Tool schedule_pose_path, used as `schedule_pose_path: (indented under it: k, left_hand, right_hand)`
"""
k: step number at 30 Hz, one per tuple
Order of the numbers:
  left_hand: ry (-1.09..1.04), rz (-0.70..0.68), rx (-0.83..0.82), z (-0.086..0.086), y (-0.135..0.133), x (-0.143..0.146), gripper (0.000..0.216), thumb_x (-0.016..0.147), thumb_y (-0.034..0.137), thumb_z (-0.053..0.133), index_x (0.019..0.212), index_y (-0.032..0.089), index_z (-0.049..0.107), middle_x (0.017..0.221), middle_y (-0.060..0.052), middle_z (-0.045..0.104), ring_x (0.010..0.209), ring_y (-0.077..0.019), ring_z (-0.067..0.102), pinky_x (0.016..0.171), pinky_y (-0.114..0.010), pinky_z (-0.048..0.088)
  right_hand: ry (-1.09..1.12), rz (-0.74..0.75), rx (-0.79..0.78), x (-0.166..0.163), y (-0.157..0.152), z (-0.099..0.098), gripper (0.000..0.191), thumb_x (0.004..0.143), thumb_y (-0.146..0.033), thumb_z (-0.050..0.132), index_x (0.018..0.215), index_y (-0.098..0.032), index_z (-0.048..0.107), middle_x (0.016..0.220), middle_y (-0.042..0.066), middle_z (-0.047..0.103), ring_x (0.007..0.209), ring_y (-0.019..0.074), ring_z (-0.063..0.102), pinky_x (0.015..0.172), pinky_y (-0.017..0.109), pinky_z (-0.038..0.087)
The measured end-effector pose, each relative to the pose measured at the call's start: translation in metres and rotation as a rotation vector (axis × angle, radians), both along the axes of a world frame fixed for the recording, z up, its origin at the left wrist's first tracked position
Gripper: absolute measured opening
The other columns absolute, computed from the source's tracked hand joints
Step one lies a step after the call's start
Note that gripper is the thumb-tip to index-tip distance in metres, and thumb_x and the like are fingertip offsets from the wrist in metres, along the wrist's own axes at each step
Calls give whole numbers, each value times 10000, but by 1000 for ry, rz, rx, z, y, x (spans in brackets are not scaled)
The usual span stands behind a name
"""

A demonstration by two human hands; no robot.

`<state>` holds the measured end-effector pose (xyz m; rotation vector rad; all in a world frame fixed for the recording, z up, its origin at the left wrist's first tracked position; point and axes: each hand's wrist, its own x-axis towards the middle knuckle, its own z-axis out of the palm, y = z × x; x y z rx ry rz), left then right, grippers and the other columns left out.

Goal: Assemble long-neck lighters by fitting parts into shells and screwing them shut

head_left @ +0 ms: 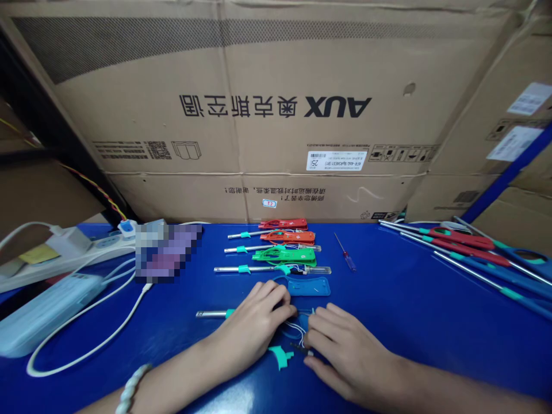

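My left hand (263,310) is closed, its fingertips pressed together beside a few thin white wires (295,326); what they pinch is hidden. To its right, my right hand (338,345) is closed with thumb and forefinger at a small black wired part (299,347). A bit of blue plastic (305,319) shows between the hands. Under my left wrist lies a metal tube (210,314) with a teal collar. A loose teal plastic piece (281,356) rests just in front of the hands. Behind them is a blue plastic handle shell (308,286).
Beyond lie green (284,255), orange (288,237) and red handle shells (282,223) with tubes and wires. A purple screwdriver (348,260) sits to their right. Long-handled tools (470,247) lie at the right; a power bank (52,313) and cables at the left. Cardboard (259,69) stands behind.
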<state>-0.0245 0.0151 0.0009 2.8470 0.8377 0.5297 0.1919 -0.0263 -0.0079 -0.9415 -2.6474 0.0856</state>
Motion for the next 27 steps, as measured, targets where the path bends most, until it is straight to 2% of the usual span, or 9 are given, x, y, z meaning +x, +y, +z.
schedule_pose_path:
  k: [4,12,19,27]
  left_hand:
    - [-15,-5,-45,1,0,-1,283,924,38,364,1058,174,573,974,-67,523,869,-211,435,739,-319,350]
    - [-61,20,-160,3,-1,-2,232,962,105,355,995,175,574,971,-52,536,860,-187,459,771,-313,367]
    - [-189,14,-231,-4,1,-2,234,951,78,385,1033,185,576,984,-38,574,886,-164,535,837,-312,388]
    - [-227,12,-249,-8,3,-3,220,940,71,404,993,183,585,980,-39,575,884,-158,537,814,-285,403]
  right_hand:
    - [94,-35,2,1,2,7,161,883,-166,430,823,-169,579,796,45,594,731,172,496,729,312,376]
    - [114,-44,17,5,10,11,190,920,-178,404,817,-170,564,783,35,583,704,162,479,705,298,365]
    - [171,-56,-91,5,14,11,140,893,-162,416,812,-176,529,761,28,557,693,160,483,670,282,380]
    - [209,-57,-162,6,18,6,93,870,-138,444,805,-187,491,748,20,532,697,161,469,649,277,361]
